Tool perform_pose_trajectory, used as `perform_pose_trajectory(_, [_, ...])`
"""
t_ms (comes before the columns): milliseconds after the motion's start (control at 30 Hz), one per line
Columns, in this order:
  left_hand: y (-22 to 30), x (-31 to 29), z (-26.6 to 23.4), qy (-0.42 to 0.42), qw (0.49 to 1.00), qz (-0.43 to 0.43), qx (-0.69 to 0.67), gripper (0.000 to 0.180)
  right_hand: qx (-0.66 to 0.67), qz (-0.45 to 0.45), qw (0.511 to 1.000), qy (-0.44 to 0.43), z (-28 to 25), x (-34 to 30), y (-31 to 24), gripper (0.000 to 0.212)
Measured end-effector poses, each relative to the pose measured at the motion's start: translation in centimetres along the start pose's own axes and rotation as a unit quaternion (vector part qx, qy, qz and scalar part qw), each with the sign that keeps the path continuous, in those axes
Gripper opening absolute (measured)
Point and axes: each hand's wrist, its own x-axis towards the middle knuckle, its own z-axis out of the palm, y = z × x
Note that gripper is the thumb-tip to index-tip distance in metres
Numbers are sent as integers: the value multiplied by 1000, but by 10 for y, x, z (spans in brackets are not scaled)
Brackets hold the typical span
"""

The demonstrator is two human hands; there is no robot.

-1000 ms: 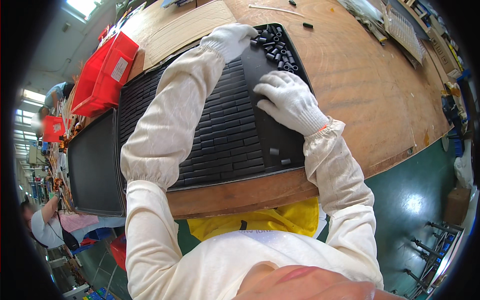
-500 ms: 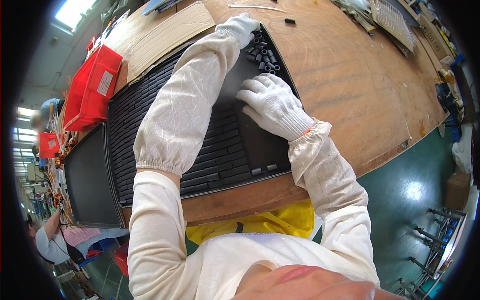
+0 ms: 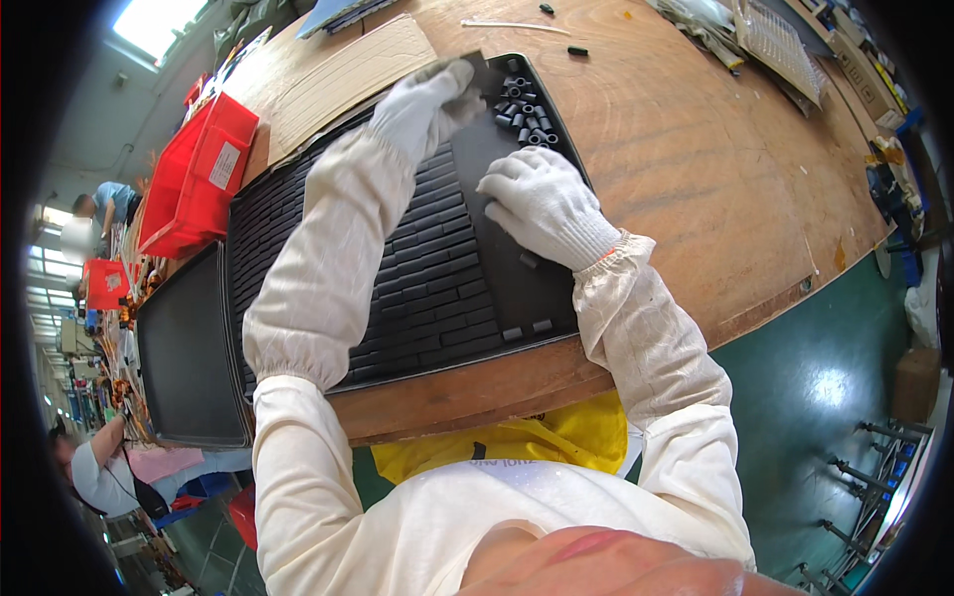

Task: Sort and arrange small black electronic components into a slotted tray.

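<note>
A shallow black tray (image 3: 509,204) lies on the wooden table, its left and middle filled with rows of small black tubes (image 3: 427,263). My left hand (image 3: 422,107), in a white knitted glove and blurred at the fingers, is at the tray's far edge, closed on a dark flat piece (image 3: 481,72). Loose black sleeves (image 3: 527,114) lie in a heap at the far right corner. My right hand (image 3: 545,204), gloved too, hovers over or rests on the tray's bare strip with fingers curled; what they hold is hidden. Single sleeves (image 3: 528,260) lie near its wrist and the near edge.
An empty-looking black tray (image 3: 189,348) stands at the left, beside red bins (image 3: 199,174). Cardboard (image 3: 348,84) lies behind the filled tray. A few small black pieces (image 3: 577,51) and a pale strip (image 3: 529,26) are on the table (image 3: 696,199). Other people are at the far left.
My left hand has drawn back leftward and nearer from the far right corner, with the dark flat piece now showing. My right hand's fingers have curled in more; a sleeve shows below it.
</note>
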Motion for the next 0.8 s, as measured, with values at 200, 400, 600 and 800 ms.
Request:
perform_pose_trajectory(200, [-7,-115,-33,-98,955,-222,-169,31,64,49,986,147,-12,17,-12,12])
perform_pose_trajectory(400, [-42,-155,-20,-33,963,-91,-251,26,187,29,981,31,-19,20,-53,30])
perform_pose_trajectory(600, [-38,-160,-22,-78,950,-82,-290,38,226,42,973,13,-16,19,-51,27])
perform_pose_trajectory(800, [-41,-167,-24,-22,947,-129,-293,44,267,49,963,1,-14,15,-56,23])
